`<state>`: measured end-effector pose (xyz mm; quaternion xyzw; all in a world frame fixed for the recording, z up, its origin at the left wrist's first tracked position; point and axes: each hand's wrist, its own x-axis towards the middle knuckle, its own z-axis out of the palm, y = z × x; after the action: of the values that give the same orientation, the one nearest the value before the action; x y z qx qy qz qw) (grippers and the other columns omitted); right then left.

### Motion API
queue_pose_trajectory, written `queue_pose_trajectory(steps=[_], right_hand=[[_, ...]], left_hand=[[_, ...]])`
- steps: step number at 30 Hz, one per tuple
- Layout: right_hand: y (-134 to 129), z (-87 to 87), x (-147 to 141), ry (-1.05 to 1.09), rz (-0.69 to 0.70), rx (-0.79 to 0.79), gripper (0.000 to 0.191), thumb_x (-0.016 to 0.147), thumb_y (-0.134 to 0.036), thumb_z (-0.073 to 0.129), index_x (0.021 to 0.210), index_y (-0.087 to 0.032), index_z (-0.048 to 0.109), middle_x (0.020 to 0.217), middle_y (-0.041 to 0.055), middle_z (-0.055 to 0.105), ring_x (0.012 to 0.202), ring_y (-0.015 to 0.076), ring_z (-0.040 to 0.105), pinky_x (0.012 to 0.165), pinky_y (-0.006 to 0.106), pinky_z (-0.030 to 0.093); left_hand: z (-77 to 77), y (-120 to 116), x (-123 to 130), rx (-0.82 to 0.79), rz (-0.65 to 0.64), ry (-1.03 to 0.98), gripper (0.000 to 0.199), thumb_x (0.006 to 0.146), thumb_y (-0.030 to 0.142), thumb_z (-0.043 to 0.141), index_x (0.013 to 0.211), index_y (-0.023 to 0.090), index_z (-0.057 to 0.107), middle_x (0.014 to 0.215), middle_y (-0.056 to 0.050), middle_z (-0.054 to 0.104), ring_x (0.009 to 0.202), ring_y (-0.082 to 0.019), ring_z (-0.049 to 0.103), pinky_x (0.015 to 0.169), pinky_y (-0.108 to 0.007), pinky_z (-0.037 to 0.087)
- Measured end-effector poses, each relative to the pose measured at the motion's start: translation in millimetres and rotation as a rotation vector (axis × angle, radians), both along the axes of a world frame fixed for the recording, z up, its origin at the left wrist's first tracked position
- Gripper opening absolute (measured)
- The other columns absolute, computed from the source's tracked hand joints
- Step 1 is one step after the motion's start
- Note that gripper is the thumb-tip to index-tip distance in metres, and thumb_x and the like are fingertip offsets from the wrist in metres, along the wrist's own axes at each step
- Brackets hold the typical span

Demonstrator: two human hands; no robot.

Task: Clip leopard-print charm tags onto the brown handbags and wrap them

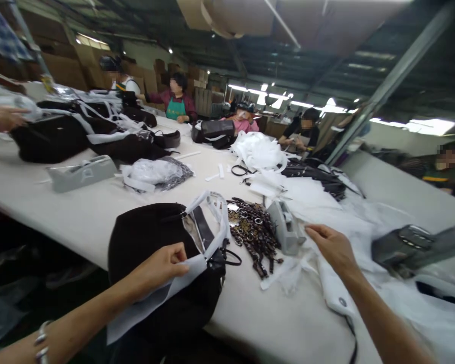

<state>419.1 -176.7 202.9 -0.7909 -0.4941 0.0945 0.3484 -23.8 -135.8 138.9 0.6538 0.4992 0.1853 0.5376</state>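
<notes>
A dark brown handbag [147, 232] lies at the table's near edge, its zipped top facing right. White wrapping [222, 222] covers part of its handle. My left hand [170, 263] is closed, pinching a white wrapping strip [189, 275] that hangs down over the bag. To the right, my right hand [331, 245] has thumb and fingertips pressed together beside the front end of a grey tape dispenser [286, 230]. Whatever is between those fingertips is too small to make out. A pile of dark brown straps with metal rings [250, 230] lies between the bag and the dispenser.
A second tape dispenser [85, 173] and a plastic bag of white material [155, 174] are further left. White sheets [303, 194] and a heap of white strips [260, 151] cover the right side. More dark bags [56, 136] lie far left. Several co-workers sit around the table.
</notes>
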Motion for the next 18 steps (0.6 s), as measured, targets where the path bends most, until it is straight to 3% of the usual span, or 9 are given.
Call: queue_pose_trajectory(steps=[3, 8, 11, 14, 18], right_hand=[[5, -19.3, 37, 0.112, -0.086, -0.095, 0.03, 0.068, -0.041, 0.066, 0.083, -0.017, 0.075, 0.095, 0.0103, 0.074, 0.1, 0.03, 0.063, 0.091, 0.04, 0.043], [26, -53.8, 52, 0.335, -0.076, -0.184, 0.036, 0.072, -0.045, 0.064, 0.078, -0.012, 0.074, 0.075, 0.0083, 0.072, 0.072, 0.0196, 0.065, 0.068, 0.03, 0.048], [36, -60.2, 50, 0.409, -0.105, -0.212, 0.031, 0.078, -0.042, 0.065, 0.08, -0.012, 0.072, 0.078, 0.0067, 0.072, 0.072, 0.0171, 0.065, 0.068, 0.029, 0.049], [44, -62.4, 45, 0.448, -0.129, -0.221, 0.026, 0.088, -0.037, 0.062, 0.094, -0.013, 0.067, 0.093, 0.0052, 0.069, 0.081, 0.0159, 0.064, 0.074, 0.033, 0.053], [48, -63.8, 35, 0.462, -0.149, -0.13, 0.025, 0.091, -0.035, 0.059, 0.103, -0.013, 0.063, 0.101, 0.0057, 0.065, 0.085, 0.0159, 0.063, 0.076, 0.034, 0.054]], left_hand=[[-5.3, 2, -2, 0.013, -0.022, 0.007, 0.023, 0.073, 0.038, 0.062, 0.074, 0.019, 0.048, 0.059, 0.007, 0.046, 0.052, -0.009, 0.038, 0.05, -0.021, 0.024], [-1.7, 2, -2, 0.034, -0.026, 0.027, 0.028, 0.071, 0.043, 0.063, 0.072, 0.019, 0.048, 0.06, 0.005, 0.049, 0.056, -0.012, 0.042, 0.053, -0.022, 0.027], [0.3, 1, -1, 0.046, -0.012, 0.037, 0.029, 0.069, 0.043, 0.063, 0.071, 0.019, 0.047, 0.059, 0.005, 0.049, 0.057, -0.013, 0.043, 0.053, -0.023, 0.028], [-0.4, 1, 1, 0.042, -0.013, 0.031, 0.027, 0.07, 0.042, 0.062, 0.072, 0.019, 0.047, 0.06, 0.004, 0.05, 0.058, -0.013, 0.044, 0.054, -0.023, 0.03], [0.4, 0, 1, 0.057, 0.006, 0.054, 0.029, 0.067, 0.043, 0.063, 0.071, 0.019, 0.048, 0.06, 0.004, 0.051, 0.058, -0.014, 0.046, 0.054, -0.023, 0.031]])
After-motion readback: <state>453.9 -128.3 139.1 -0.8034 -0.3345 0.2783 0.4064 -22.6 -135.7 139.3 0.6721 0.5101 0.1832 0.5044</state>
